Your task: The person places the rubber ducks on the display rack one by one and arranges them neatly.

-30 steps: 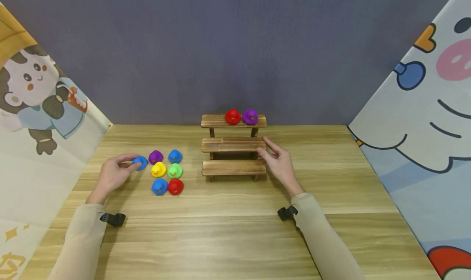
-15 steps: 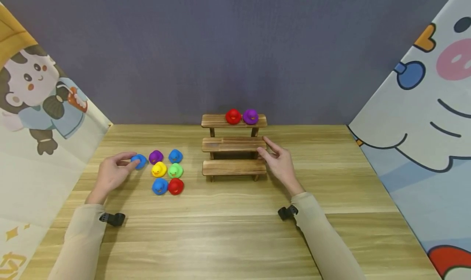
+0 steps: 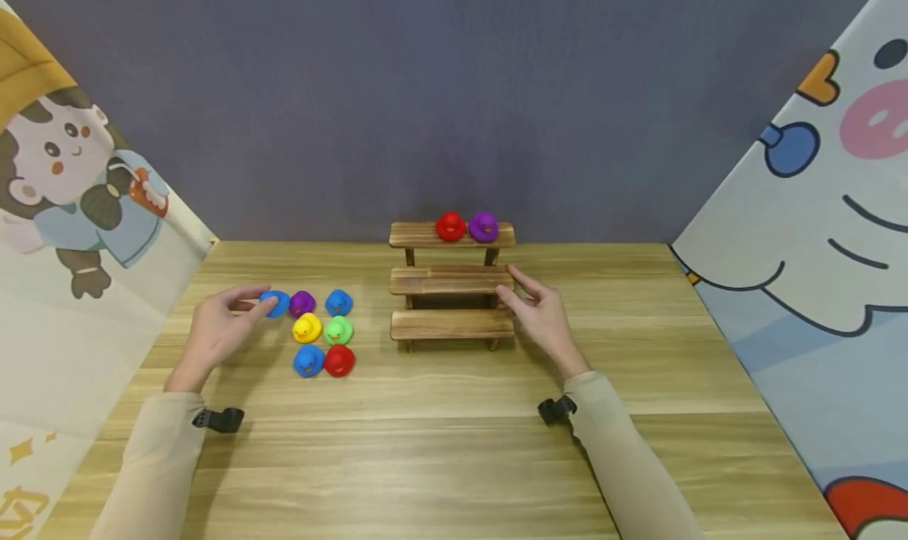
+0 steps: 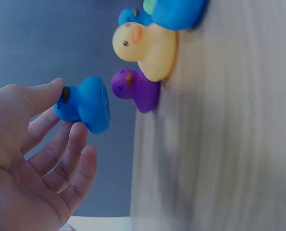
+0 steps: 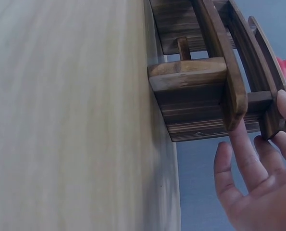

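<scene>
My left hand [image 3: 218, 331] pinches a blue rubber duck [image 4: 87, 105] between thumb and fingers. In the left wrist view that duck hangs above the table, apart from the purple duck [image 4: 138, 89]. Beside it on the table stand a yellow duck [image 3: 307, 329], a green duck [image 3: 338, 330], a red duck [image 3: 339, 361] and two more blue ducks. My right hand [image 3: 542, 315] grips the right end of the middle step of a three-step wooden stand [image 3: 452, 281], thumb on one side and fingers on the other. A red duck [image 3: 450, 227] and a purple duck [image 3: 484, 227] sit on the top step.
A dark grey wall panel [image 3: 440, 106] rises behind the wooden table [image 3: 426, 445]. Printed cartoon panels [image 3: 64, 201] flank the table on both sides. Each wrist wears a small black camera, such as the left wrist camera [image 3: 220, 420].
My left hand has raised the blue duck off the table and shifted it slightly right, towards the purple duck. The right hand stays on the stand.
</scene>
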`<state>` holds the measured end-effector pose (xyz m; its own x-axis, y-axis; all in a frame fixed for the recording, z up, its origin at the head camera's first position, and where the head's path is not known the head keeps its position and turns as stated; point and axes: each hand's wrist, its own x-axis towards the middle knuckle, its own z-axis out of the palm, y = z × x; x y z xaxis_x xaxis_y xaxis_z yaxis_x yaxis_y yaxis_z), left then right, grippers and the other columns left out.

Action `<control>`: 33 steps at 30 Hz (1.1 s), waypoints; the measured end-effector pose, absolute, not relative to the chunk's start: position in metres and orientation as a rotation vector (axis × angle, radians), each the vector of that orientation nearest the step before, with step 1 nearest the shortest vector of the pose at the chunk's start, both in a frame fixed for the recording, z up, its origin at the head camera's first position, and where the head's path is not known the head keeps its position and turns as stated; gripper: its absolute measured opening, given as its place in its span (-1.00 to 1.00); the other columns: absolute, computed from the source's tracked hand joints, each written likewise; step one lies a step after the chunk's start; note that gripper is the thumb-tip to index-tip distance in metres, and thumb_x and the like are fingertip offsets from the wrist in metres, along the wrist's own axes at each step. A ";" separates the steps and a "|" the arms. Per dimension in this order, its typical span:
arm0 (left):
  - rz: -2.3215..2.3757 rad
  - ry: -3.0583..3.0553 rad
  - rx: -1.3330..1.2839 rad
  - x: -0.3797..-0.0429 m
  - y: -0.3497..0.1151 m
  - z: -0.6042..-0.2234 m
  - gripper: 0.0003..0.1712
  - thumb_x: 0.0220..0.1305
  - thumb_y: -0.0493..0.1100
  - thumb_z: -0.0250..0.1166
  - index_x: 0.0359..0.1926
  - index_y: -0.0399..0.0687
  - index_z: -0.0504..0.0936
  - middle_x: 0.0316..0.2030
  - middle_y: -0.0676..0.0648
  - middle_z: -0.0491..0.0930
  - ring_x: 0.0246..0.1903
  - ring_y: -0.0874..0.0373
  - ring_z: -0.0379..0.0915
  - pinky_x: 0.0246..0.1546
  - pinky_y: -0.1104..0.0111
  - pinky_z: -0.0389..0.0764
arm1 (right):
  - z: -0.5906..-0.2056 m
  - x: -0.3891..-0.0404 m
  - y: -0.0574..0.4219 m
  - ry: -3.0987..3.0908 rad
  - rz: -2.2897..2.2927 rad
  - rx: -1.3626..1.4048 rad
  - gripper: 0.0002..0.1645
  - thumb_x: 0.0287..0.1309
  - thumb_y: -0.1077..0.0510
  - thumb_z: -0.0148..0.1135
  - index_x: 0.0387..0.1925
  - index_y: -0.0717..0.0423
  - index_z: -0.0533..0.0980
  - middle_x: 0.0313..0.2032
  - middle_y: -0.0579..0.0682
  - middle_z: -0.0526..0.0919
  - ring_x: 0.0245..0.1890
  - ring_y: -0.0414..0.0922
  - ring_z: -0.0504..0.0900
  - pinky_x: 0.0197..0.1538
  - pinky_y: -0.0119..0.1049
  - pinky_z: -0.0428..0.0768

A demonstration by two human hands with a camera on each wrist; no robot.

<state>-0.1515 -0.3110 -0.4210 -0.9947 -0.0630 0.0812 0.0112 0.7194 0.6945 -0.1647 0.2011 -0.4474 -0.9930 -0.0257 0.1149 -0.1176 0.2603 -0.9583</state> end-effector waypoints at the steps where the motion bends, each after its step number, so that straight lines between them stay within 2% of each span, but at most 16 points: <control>1: -1.136 -2.816 0.038 -0.151 -0.309 -0.419 -0.29 0.50 0.27 0.29 0.35 -0.17 0.64 0.23 -0.35 0.67 0.12 -0.28 0.60 -0.29 0.66 0.48 | -0.447 -0.165 0.201 -2.434 1.863 0.137 -0.21 0.41 -0.15 0.41 0.53 -0.02 0.42 0.48 0.20 0.49 -0.17 -0.10 0.88 -0.50 -0.45 0.57; 4: -1.126 -2.797 0.016 -0.150 -0.303 -0.413 -0.29 0.49 0.28 0.30 0.34 -0.17 0.65 0.21 -0.35 0.68 0.08 -0.24 0.61 -0.31 0.66 0.51 | -0.448 -0.165 0.202 -2.438 1.858 0.119 -0.22 0.39 -0.17 0.42 0.52 -0.06 0.44 0.48 0.21 0.48 -0.13 0.01 0.88 -0.65 -0.46 0.36; 6: -1.120 -2.778 0.002 -0.149 -0.300 -0.410 -0.30 0.48 0.28 0.31 0.32 -0.17 0.66 0.20 -0.33 0.69 0.00 -0.08 0.63 -0.32 0.65 0.53 | -0.448 -0.164 0.202 -2.445 1.853 0.108 -0.23 0.38 -0.18 0.43 0.51 -0.10 0.45 0.48 0.22 0.47 -0.11 0.07 0.87 -0.69 -0.45 0.28; 11: -1.135 -2.723 -0.025 -0.149 -0.291 -0.402 -0.35 0.46 0.25 0.35 0.28 -0.14 0.71 0.14 -0.29 0.72 -0.20 0.49 0.49 -0.30 0.69 0.54 | -0.447 -0.164 0.202 -2.440 1.856 0.101 -0.23 0.37 -0.18 0.44 0.51 -0.11 0.46 0.48 0.21 0.48 -0.17 -0.08 0.88 -0.68 -0.45 0.31; 13: -1.148 -2.700 -0.032 -0.149 -0.287 -0.399 -0.38 0.45 0.23 0.37 0.26 -0.13 0.72 0.12 -0.29 0.73 -0.25 0.60 0.46 -0.29 0.71 0.54 | -0.447 -0.164 0.201 -2.427 1.858 0.105 -0.24 0.38 -0.16 0.44 0.50 -0.09 0.46 0.49 0.19 0.47 -0.23 -0.20 0.87 -0.67 -0.46 0.34; 20: -1.169 -2.679 -0.031 -0.149 -0.274 -0.392 -0.41 0.42 0.25 0.39 0.23 -0.05 0.75 0.10 -0.22 0.75 -0.25 0.55 0.50 -0.26 0.70 0.55 | -0.448 -0.164 0.198 -2.396 1.819 0.137 -0.30 0.43 -0.08 0.41 0.49 -0.01 0.49 0.51 0.08 0.47 -0.51 -0.33 0.72 -0.67 -0.47 0.28; 27: -1.180 -2.638 -0.102 -0.150 -0.260 -0.384 -0.45 0.43 0.18 0.42 0.21 -0.08 0.76 0.06 -0.21 0.77 -0.26 0.58 0.52 -0.25 0.72 0.53 | -0.446 -0.162 0.199 -2.418 1.780 0.140 -0.38 0.44 -0.08 0.39 0.43 -0.03 0.54 0.47 0.00 0.53 -0.44 -0.33 0.78 -0.65 -0.46 0.35; 33: -1.202 -2.632 -0.110 -0.149 -0.247 -0.375 -0.44 0.42 0.20 0.42 0.22 -0.07 0.75 0.07 -0.20 0.78 -0.24 0.56 0.52 -0.23 0.71 0.53 | -0.446 -0.161 0.199 -2.435 1.754 0.147 -0.38 0.44 -0.13 0.38 0.43 -0.07 0.55 0.46 -0.02 0.56 -0.35 -0.21 0.84 -0.68 -0.44 0.29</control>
<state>-0.1489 -0.2466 -0.3749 -0.9672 -0.0328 0.2520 0.1690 0.6575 0.7342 -0.1607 0.1994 -0.4460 -0.9858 0.0012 0.1677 -0.1587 0.3170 -0.9351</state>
